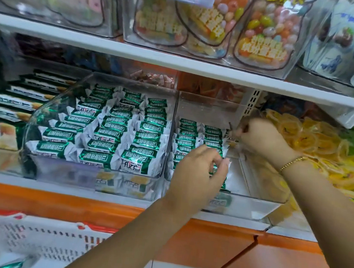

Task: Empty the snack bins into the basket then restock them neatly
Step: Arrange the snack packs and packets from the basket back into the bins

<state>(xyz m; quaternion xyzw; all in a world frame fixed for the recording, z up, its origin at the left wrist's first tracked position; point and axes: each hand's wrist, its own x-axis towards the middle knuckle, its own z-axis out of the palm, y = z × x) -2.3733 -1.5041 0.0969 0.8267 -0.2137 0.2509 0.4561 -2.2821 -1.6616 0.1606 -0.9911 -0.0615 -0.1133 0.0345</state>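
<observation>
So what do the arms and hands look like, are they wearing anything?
No sleeves show, and there are no gloves on the left hand or the right hand. The right wrist wears a thin gold bracelet made of small beads. I can see no watch or ring.

Basket (0, 234) cut off at bottom edge; right hand (263, 140) fingers (243, 128) blurred, hold unclear.

Clear glossy plastic bins (209, 106); shiny foil snack packs (113, 130); white plastic lattice basket (29, 236).
</observation>
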